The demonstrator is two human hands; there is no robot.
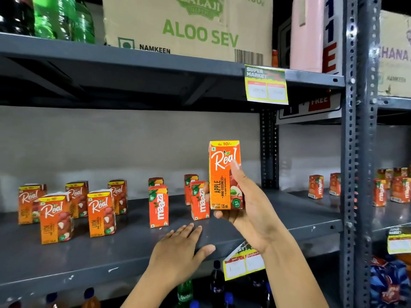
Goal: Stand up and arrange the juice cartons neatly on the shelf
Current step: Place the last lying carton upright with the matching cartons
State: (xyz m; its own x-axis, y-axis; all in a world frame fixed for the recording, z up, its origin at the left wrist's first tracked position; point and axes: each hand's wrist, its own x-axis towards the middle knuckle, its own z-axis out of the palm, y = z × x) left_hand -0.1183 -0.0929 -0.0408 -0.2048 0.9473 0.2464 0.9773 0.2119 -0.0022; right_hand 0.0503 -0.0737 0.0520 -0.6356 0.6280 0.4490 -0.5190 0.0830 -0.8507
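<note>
Right hand (242,210) grips one Real apple carton (224,174) upright, thumb across the front face, fingers wrapped behind; carton is lifted off the shelf (66,263) and held in the air, just right of the Maaza cartons (158,205)

Left hand (178,250) lies flat on the near shelf edge, fingers spread, holding nothing; thumb hangs over the lip

On the shelf, left part: a loose group of Real cartons (55,216), all standing but staggered and turned at slightly different angles, not in clean rows. Centre: four Maaza packs in two short files, the near right one (199,200) touching or partly behind the held carton; cannot tell which. More Maaza on the neighbouring bay (315,186), far right

Judgement: carton in hand likely belongs with the Real group on the left, so the move would cross over the Maaza packs

Risks from here:
- low carry could clip the near Maaza pack and topple it; these packs are tall and narrow, one falling may knock the one behind
- setting down into the crowded, staggered Real group could nudge neighbours over
- grip sits low on the carton; a squeeze may dent the thin card
- left forearm sweeping along the edge could catch the price tag (243,263) hanging off the shelf front
</note>
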